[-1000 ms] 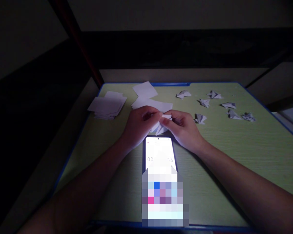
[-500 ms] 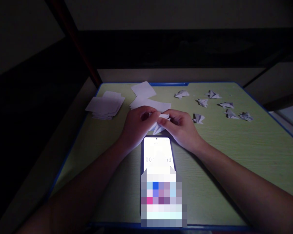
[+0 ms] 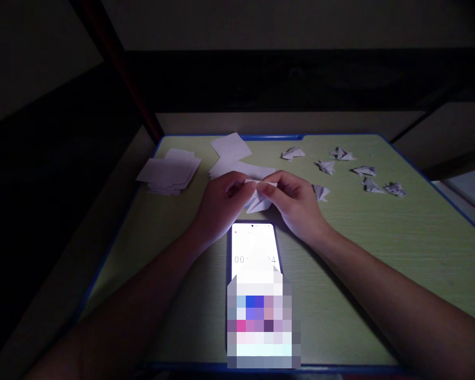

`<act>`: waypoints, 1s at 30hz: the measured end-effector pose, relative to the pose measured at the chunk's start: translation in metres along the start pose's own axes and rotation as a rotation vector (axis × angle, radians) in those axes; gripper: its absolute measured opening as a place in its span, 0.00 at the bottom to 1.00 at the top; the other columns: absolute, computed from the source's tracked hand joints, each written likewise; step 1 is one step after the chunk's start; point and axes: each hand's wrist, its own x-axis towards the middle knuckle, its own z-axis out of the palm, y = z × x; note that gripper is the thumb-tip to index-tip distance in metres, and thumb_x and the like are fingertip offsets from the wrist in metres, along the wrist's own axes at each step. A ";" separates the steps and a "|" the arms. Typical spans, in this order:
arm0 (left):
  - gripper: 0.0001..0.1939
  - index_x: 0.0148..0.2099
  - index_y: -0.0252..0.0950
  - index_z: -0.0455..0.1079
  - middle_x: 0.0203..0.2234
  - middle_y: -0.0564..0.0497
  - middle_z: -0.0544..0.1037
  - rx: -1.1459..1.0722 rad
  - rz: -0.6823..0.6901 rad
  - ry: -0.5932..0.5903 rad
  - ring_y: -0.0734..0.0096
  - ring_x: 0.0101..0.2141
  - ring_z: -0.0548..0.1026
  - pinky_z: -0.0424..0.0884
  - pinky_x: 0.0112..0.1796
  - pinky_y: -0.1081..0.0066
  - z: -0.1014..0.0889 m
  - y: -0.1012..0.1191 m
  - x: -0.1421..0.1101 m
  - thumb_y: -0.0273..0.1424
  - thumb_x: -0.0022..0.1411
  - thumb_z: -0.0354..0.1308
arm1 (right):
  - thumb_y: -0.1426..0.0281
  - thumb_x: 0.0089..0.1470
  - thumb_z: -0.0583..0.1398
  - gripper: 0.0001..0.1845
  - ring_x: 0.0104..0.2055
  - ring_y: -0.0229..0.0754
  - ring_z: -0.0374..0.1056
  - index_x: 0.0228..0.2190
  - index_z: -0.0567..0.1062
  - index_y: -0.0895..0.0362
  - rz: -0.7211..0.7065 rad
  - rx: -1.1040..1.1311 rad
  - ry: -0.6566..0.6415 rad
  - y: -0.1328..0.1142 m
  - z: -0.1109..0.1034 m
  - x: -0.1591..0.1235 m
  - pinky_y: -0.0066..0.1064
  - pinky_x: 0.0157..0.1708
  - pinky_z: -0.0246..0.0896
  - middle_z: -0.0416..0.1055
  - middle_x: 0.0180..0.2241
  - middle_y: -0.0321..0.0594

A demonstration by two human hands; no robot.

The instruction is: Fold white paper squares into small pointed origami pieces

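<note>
Between my two hands is a small piece of folded white paper (image 3: 261,203), creased with pointed flaps toward me. My left hand (image 3: 225,203) pinches its left side, thumb on top. From the other side my right hand (image 3: 296,203) grips it with thumb and fingers closed. Both thumbs nearly meet at the middle of the paper. Fingers behind the paper are partly hidden. Just below the hands lies a lit phone (image 3: 253,243) with timer digits, its lower part blurred by blocks.
A stack of white paper (image 3: 170,171) lies at the table's left. Loose sheets (image 3: 231,148) are behind my hands. Several folded paper figures (image 3: 342,153) are scattered at the back right. The green table (image 3: 364,274) has a blue edge, and the surroundings are dark.
Both hands stay close together, and the thumbs have shifted slightly on the folded paper, whose top edge now shows straighter. The timer's last digit went from 3 to 4.
</note>
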 end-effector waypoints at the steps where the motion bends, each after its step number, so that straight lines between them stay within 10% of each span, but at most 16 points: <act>1: 0.08 0.25 0.34 0.65 0.16 0.57 0.65 -0.001 -0.002 0.000 0.79 0.20 0.63 0.57 0.22 0.77 0.000 0.000 0.000 0.29 0.55 0.56 | 0.66 0.48 0.63 0.08 0.21 0.34 0.58 0.24 0.72 0.58 -0.003 0.000 0.003 0.000 0.000 0.000 0.28 0.21 0.50 0.66 0.20 0.32; 30: 0.06 0.36 0.32 0.67 0.28 0.50 0.78 -0.040 -0.197 -0.158 0.73 0.25 0.77 0.74 0.27 0.76 0.000 0.003 -0.002 0.26 0.54 0.56 | 0.71 0.47 0.62 0.05 0.21 0.34 0.57 0.22 0.72 0.57 0.069 0.161 0.032 0.005 -0.005 0.006 0.30 0.23 0.48 0.65 0.18 0.30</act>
